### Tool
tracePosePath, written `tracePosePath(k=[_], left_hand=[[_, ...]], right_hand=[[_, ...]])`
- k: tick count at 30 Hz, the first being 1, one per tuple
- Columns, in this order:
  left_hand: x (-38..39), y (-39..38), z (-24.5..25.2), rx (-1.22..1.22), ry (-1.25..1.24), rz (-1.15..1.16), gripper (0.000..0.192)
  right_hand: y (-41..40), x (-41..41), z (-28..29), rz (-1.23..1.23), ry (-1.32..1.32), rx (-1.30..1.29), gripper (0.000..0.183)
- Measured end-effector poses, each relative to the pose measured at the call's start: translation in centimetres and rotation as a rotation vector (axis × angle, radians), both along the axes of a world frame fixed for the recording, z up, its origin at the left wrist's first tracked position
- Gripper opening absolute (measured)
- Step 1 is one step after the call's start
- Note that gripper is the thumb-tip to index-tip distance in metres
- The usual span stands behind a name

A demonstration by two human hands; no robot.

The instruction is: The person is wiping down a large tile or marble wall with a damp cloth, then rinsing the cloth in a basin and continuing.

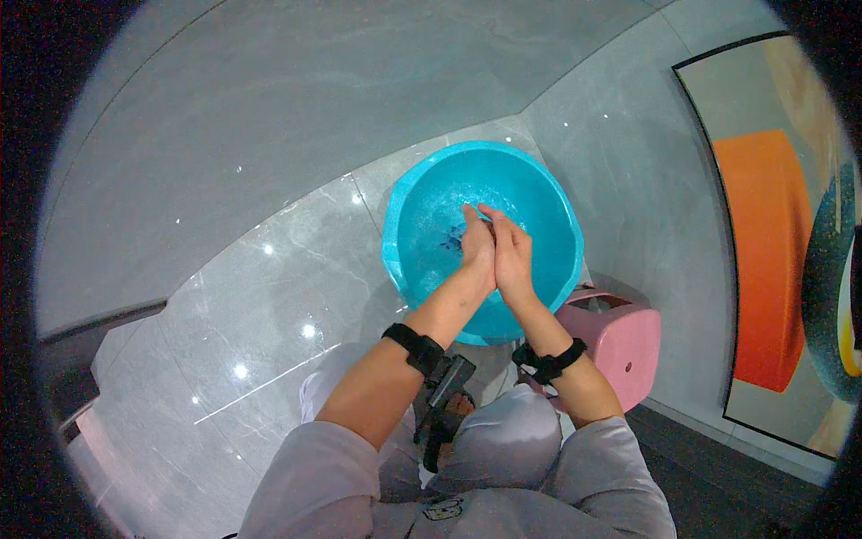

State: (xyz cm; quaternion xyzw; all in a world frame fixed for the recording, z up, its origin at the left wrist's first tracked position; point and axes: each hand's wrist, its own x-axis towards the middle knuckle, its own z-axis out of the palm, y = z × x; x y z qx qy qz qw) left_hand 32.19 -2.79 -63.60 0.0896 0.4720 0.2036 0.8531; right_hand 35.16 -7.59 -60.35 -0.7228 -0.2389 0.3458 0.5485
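A round turquoise plastic basin [392, 259] stands on the floor before me, with what looks like water in it. Above its middle, my left hand [478, 244] and my right hand [513, 259] are pressed together at the heels, fingers pointing away from me. A small dark patch shows between them near the fingers; whether it is a held thing or shadow, I cannot make out. Left of my left hand, a dark blue patch [451, 238] appears in the basin, its nature unclear. Both wrists carry black straps, the left strap [414, 348] and the right strap [552, 364].
Close to the basin's right side is a pink plastic stool [630, 337]. Grey walls [377, 74] meet in a corner behind the basin. A framed picture [761, 263] hangs at right. Glossy grey tiles [269, 323] cover the floor. A black device [448, 391] sits between my forearms.
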Motion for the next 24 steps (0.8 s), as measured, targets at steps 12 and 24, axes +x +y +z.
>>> tracePosePath(k=[12,24], left_hand=[[1.2,-1.0,-0.1,0.124,-0.089,0.014,0.052],[-0.1,0.1,3.0,0.126,-0.448,-0.129,0.075]], right_hand=[[-0.5,1.0,-1.6,0.06,-0.04,0.234,0.041],[1.5,3.5,-0.5,-0.171,-0.427,0.108,0.024]])
